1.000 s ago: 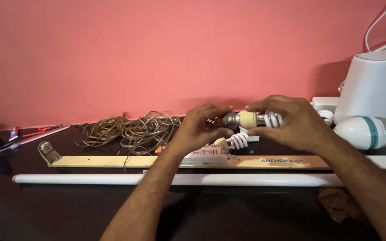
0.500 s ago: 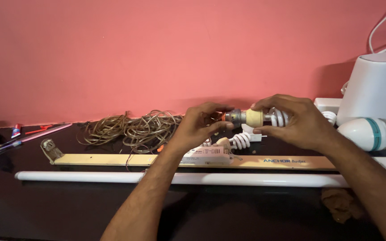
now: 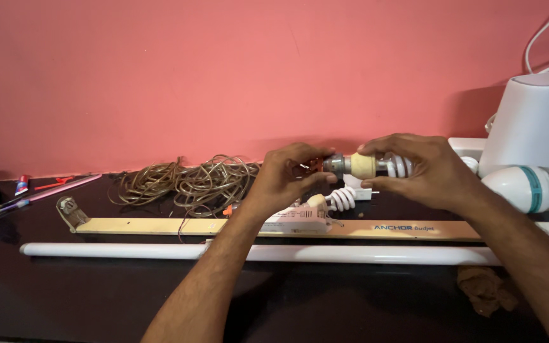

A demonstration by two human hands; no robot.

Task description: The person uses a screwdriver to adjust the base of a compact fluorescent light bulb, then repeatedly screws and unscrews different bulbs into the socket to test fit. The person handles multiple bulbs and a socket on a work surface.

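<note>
arms: both bare up to the frame edge, no sleeves showing
left hand [image 3: 285,180]: no rings, no glove
right hand [image 3: 422,171]: same, nothing worn

I am seeing a bulb [image 3: 376,166] showing a cream collar, a grey metal cap and a white spiral. A second white spiral bulb [image 3: 338,200] is showing a cream base. The desk [image 3: 96,292] is looking glossy black, the wall [image 3: 223,70] salmon pink. The tube [image 3: 160,251] is glowing plain white beside a pale wooden batten [image 3: 160,226]. The wire coil [image 3: 192,181] is looking brownish gold. A white lamp [image 3: 525,187] is wearing a teal band. Red and green pens [image 3: 7,202] are lying at the desk's left edge.
</note>
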